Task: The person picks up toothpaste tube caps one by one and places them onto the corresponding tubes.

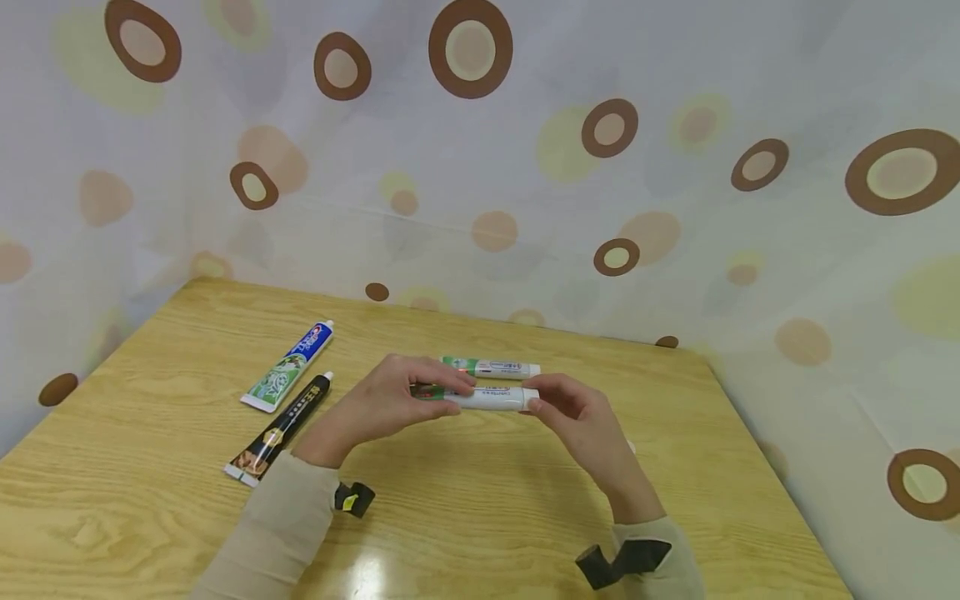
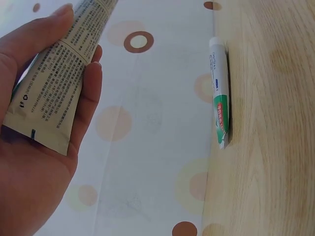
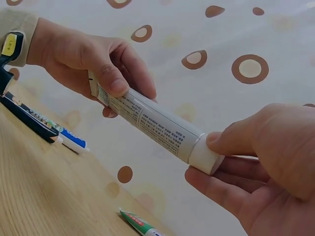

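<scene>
Both hands hold one white toothpaste tube (image 1: 491, 397) level above the wooden table (image 1: 465, 517). My left hand (image 1: 401, 404) grips its flat crimped end (image 2: 47, 105), fingers and thumb curled round it. My right hand (image 1: 570, 412) pinches the white cap (image 3: 205, 153) between thumb and fingers. In the right wrist view the tube (image 3: 152, 123) runs from the left hand (image 3: 93, 59) down to the right hand (image 3: 246, 167). A second white and green tube (image 1: 491, 367) lies on the table just beyond the hands, also seen in the left wrist view (image 2: 220, 96).
A green and blue toothpaste tube (image 1: 288, 367) and a black tube (image 1: 281, 427) lie side by side on the table's left half. A spotted curtain (image 1: 525, 167) hangs close behind the table's far and right edges.
</scene>
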`<state>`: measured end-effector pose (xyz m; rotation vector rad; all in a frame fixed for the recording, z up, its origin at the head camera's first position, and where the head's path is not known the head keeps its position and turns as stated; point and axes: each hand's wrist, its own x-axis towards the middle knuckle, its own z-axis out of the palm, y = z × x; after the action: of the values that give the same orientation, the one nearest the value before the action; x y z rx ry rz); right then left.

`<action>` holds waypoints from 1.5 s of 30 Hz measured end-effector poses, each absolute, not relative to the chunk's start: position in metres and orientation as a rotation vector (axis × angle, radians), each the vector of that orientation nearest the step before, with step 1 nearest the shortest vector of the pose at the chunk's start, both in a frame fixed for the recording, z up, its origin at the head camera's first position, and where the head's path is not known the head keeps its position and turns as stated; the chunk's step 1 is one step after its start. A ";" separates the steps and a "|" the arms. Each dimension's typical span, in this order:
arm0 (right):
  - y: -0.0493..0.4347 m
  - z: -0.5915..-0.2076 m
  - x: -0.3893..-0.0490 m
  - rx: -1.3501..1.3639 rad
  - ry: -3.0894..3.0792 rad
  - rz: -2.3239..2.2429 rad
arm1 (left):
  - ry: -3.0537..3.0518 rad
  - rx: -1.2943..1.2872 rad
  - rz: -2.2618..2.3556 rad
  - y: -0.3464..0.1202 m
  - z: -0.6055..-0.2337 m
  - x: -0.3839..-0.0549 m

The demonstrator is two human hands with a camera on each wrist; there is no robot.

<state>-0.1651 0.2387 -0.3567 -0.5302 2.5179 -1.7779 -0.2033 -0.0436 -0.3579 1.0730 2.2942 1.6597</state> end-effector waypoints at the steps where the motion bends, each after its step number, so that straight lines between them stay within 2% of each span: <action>1: 0.238 -0.357 -0.165 -0.513 2.525 -1.781 | 2.291 1.071 1.663 -0.043 -0.358 -0.203; 9: 0.236 -0.359 -0.167 -0.380 2.550 -1.846 | 2.367 1.044 1.616 -0.041 -0.361 -0.204; 21: 0.231 -0.359 -0.171 -0.112 2.571 -1.852 | 2.517 1.206 1.482 -0.033 -0.366 -0.206; 45: 0.242 -0.374 -0.182 -0.076 2.491 -1.897 | 2.454 1.090 1.456 -0.025 -0.381 -0.218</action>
<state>-0.1817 0.2422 -0.3740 -0.0757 2.4913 -1.8974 -0.2182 -0.0251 -0.3808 1.0896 2.4535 1.4564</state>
